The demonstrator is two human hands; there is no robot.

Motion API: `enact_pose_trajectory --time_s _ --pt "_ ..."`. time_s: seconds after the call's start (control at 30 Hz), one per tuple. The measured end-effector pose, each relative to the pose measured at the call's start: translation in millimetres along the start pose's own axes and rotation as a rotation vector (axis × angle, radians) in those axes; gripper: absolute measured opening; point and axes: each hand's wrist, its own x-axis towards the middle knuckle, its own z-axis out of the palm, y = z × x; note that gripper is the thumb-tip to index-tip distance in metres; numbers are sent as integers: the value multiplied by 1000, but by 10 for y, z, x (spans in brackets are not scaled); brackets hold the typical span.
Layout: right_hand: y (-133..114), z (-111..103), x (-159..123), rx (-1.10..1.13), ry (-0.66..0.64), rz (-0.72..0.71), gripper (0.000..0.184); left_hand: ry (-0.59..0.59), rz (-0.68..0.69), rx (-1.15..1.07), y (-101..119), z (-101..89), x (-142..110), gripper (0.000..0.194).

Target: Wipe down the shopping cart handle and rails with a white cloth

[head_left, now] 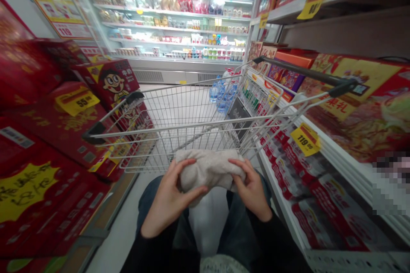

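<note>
Shopping cart [198, 126], one, wire-sided, pale metal, set crosswise in the aisle; dark handle [304, 74] at its right end, black corner caps at its left. Grey-white cloth [209, 168], one, folded into a thick, creased bundle, held in front of the cart's near side. Left hand [169, 192]: curled about the cloth's left end, fingers over the top, thumb laid along the near face. Right hand [251, 185]: closed on the right end, fingertips and thumb pinching the fabric. Dark sleeves on both arms; legs in blue jeans [149, 192], knees bent, on the near side of the cart. Left of the cart: stacked red gift boxes, a red carton [112, 79] printed with a cartoon face, a yellow price tag [77, 102] reading 55, and a yellow starburst sign [27, 190] with handwriting. Right of the cart: shelving with boxed goods, a yellow tag [306, 140] marked 119 on its edge, and red packages [288, 168] on the level below. Beyond the cart: bottled water [222, 98] grouped on the pale floor, then a lit display case [173, 70] with rows of packaged goods, small print too blurred to read.
</note>
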Motion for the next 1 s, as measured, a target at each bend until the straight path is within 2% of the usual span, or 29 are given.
enact_pose_trajectory --time_s 0.07,0.13,0.27,0.37,0.43,0.5,0.53,0.63,0.7,0.73,0.8,0.87,0.93,1.0 --pt "11 -13 23 -83 47 -58 29 -10 44 123 -16 -11 -4 63" --pt "32 -53 45 -122 31 -88 31 6 90 179 -39 -24 -6 59" --pt "31 -164 85 -154 -40 -117 28 74 115 137 -106 -51 8 43" --pt "-56 -261 108 -195 -39 -153 22 87 77 109 -138 -95 28 27" --pt "-129 -331 108 -149 -65 -159 19 116 65 107 -127 -133 38 24" --pt "-168 -381 83 24 -161 -68 24 111 46 38 -85 -155 32 30" --pt "-168 -389 60 142 -197 14 30 71 6 -40 -56 -152 22 34" --pt "-100 -326 -29 474 -138 271 52 -94 -213 -346 40 -78 -27 39" --pt "-44 -233 -74 595 -125 365 62 -75 -313 -470 83 5 -45 42" --pt "-27 -183 -83 612 -146 399 63 -41 -318 -478 93 45 -43 43" --pt "-24 -90 -76 532 -169 430 57 36 -274 -402 86 118 -24 42" --pt "-62 -9 -53 333 -92 375 46 166 -171 -219 46 188 -4 38" --pt "-121 61 -41 163 -39 263 37 329 -1 0 -15 272 -10 28" --pt "-175 113 -54 144 -83 201 30 446 201 204 -82 367 -47 19"
